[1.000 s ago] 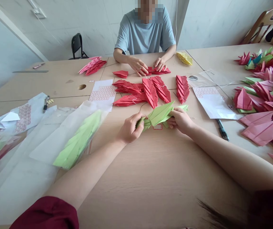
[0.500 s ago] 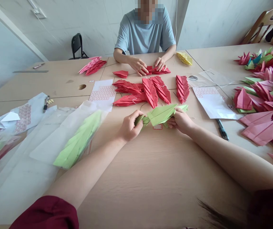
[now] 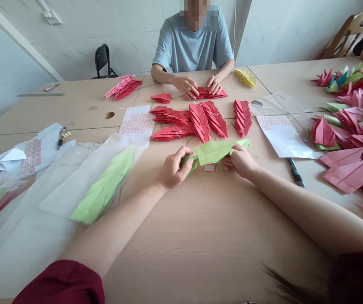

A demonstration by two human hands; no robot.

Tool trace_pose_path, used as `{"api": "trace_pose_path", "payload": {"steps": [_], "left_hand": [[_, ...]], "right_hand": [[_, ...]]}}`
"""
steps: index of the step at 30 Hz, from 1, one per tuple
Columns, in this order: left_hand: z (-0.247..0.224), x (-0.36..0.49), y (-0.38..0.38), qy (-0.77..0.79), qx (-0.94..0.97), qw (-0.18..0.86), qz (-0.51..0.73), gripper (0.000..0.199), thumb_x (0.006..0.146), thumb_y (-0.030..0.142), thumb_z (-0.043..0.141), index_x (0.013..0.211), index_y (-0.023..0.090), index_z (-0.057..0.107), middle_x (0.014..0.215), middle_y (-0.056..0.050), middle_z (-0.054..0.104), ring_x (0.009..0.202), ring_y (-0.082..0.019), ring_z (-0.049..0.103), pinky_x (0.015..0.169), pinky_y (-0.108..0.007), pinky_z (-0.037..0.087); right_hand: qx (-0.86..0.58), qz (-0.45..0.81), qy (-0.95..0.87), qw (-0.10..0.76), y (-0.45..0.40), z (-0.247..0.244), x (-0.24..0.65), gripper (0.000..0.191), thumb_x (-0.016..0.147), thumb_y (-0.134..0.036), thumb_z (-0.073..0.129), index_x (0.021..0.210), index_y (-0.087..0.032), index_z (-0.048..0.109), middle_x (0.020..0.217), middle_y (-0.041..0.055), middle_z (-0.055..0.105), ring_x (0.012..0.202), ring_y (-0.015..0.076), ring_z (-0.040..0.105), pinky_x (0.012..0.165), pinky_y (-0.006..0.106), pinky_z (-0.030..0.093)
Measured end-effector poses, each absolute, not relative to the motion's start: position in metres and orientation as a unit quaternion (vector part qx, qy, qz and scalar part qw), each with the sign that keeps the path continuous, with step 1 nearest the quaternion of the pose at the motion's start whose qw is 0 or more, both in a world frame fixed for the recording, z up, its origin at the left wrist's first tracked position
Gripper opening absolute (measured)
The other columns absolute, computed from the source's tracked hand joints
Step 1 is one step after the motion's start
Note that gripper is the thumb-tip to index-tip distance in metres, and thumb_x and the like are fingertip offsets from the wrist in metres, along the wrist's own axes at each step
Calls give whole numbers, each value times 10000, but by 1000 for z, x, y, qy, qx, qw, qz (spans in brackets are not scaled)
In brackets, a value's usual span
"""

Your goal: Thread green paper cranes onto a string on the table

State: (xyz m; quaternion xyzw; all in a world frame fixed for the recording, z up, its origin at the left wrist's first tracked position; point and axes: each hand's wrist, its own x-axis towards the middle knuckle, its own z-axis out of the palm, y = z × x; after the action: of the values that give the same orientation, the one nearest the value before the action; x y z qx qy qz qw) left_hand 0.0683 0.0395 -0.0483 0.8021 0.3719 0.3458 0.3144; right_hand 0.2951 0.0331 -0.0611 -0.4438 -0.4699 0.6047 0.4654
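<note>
Green folded paper pieces (image 3: 214,153) are held between my two hands above the table, in the middle of the view. My left hand (image 3: 176,168) is closed on their left end, thumb on the near side. My right hand (image 3: 240,162) pinches the right part, with a green tip sticking out past its fingers. Just beyond lie several bundles of red folded paper (image 3: 199,122), some with white string. A small red-framed label (image 3: 209,168) shows on the table below the green paper.
Across the table a person in a blue shirt (image 3: 194,46) handles red folded paper. Clear plastic bags (image 3: 57,194), one with green folded paper (image 3: 105,185), lie left. At right are a white sheet (image 3: 284,141), a pen (image 3: 296,172) and a colourful paper heap (image 3: 355,118).
The left end of the green paper has shifted slightly in my left hand, and the pieces sit closer together. The other person's hand has moved a little over the red paper.
</note>
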Motion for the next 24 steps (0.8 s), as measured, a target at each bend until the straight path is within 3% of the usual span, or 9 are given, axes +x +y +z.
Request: {"api": "trace_pose_path", "payload": {"steps": [3,6,13,18,21,24], "left_hand": [[-51,68,41,390,793,301,359,141,910,325,492,866,198,449,621,49,430,521,-93,344,531,-238,285],[-54,66,44,405,785,277,379,124,908,305,503,876,198,449,643,45,433,552,-96,374,564,-238,311],[-57,64,47,405,787,268,379,112,914,301,489,886,197,460,647,43,438,561,-99,395,581,-240,336],[-59,63,48,420,763,268,412,140,932,337,487,912,200,467,679,33,496,572,-103,434,596,-245,368],[-61,63,50,413,760,236,443,134,947,334,471,962,202,476,803,-5,576,663,-120,516,662,-260,422],[-61,64,51,388,777,162,469,101,949,294,463,982,202,487,983,-54,607,873,-162,580,810,-309,452]], "right_hand": [[-438,592,-497,459,32,-63,296,57,571,-149,448,562,-194,414,467,-72,274,420,66,316,419,218,286],[-431,595,-503,455,32,-62,297,206,547,-125,458,724,-182,547,494,-69,370,427,76,368,419,214,282],[-433,595,-500,457,32,-61,298,163,544,-135,427,674,-186,510,477,-78,304,431,73,342,449,221,318],[-408,614,-511,442,33,-62,299,235,553,-118,474,762,-172,567,550,-51,481,433,65,394,415,200,313],[-422,606,-518,431,32,-58,297,128,680,-206,609,797,-159,591,572,-23,566,432,70,435,398,192,307],[-439,596,-509,440,30,-54,295,279,741,-393,719,803,-151,595,582,-6,599,422,73,455,381,192,294]]}}
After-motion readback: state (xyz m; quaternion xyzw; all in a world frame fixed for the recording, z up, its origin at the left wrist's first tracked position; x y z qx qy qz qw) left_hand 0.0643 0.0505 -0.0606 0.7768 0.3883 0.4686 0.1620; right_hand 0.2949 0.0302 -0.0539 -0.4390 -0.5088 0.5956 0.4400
